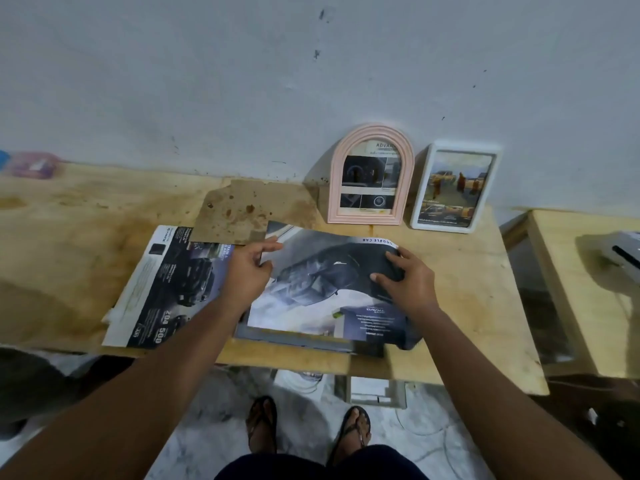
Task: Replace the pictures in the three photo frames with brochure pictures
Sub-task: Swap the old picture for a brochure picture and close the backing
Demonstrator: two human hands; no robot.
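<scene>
A pink arched photo frame (pixel 371 133) and a white rectangular photo frame (pixel 495 174) lean upright against the wall, each with a car brochure picture inside. A brochure page (pixel 322 282) with a dark car lies over a flat grey frame (pixel 294 337) near the table's front edge. My left hand (pixel 247 271) pinches the page's far left edge. My right hand (pixel 405 278) presses flat on the page's right side. A brown backing board (pixel 249 209) lies behind the page. An open brochure (pixel 166 285) lies to the left.
The wooden table (pixel 467 306) is stained on its left half. A pink plastic item (pixel 33 165) sits at the far left by the wall. A second table (pixel 588 271) at the right carries a grey device (pixel 620 254). My sandalled feet stand below.
</scene>
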